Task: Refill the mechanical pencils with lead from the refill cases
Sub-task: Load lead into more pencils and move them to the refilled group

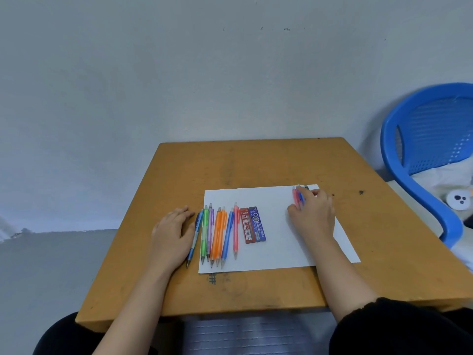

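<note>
Likely sorting pencils: left hand [172, 234] lies flat, fingers straight, beside the pencil row [217, 234], right hand [313, 216] covers a separate pencil cluster [298, 197], grip untellable; next, open the red refill case [246, 228].

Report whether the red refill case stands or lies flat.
Flat: the red refill case lies on the paper beside the blue case.

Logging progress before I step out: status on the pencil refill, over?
Left hand flat on table beside pencil row. Right hand resting on small pencil bunch, paper's far right. Refill cases untouched beside row. Nothing blocking.
</note>
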The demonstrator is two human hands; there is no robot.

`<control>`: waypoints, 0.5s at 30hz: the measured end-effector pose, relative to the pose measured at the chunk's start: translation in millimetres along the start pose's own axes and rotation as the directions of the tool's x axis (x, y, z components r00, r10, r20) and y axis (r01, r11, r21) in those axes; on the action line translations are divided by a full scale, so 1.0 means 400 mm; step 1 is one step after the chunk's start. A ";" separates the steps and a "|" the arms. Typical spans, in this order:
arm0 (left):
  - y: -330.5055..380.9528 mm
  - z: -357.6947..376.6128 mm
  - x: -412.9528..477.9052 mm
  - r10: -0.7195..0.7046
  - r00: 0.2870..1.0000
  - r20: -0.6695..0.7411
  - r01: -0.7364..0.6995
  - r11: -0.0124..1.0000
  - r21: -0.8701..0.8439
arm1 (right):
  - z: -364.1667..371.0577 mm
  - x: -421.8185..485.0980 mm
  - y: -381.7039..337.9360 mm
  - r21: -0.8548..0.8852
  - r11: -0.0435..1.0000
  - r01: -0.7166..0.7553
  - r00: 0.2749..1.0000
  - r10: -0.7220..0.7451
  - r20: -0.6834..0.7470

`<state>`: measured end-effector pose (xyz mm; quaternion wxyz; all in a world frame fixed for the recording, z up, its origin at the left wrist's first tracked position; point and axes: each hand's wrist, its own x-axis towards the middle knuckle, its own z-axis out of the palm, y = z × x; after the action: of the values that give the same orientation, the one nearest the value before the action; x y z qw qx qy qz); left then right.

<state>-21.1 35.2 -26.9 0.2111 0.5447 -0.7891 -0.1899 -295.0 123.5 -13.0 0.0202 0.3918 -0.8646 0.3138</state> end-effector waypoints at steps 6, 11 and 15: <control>0.000 -0.001 -0.002 0.000 1.000 0.003 0.000 1.000 0.007 | 0.006 0.005 0.007 0.071 0.997 0.005 1.000 -0.007 0.021; 0.002 -0.001 0.000 0.000 1.000 0.006 0.000 1.000 0.005 | 0.006 0.006 0.007 0.058 0.998 0.018 1.000 -0.018 0.010; 0.001 -0.002 -0.002 -0.003 1.000 0.009 0.003 1.000 0.000 | 0.000 0.003 0.004 0.039 0.999 0.019 1.000 -0.019 0.011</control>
<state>-20.8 36.0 -26.0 0.2072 0.5452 -0.7892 -0.1925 -297.2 123.5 -13.5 0.0105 0.4022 -0.8547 0.3281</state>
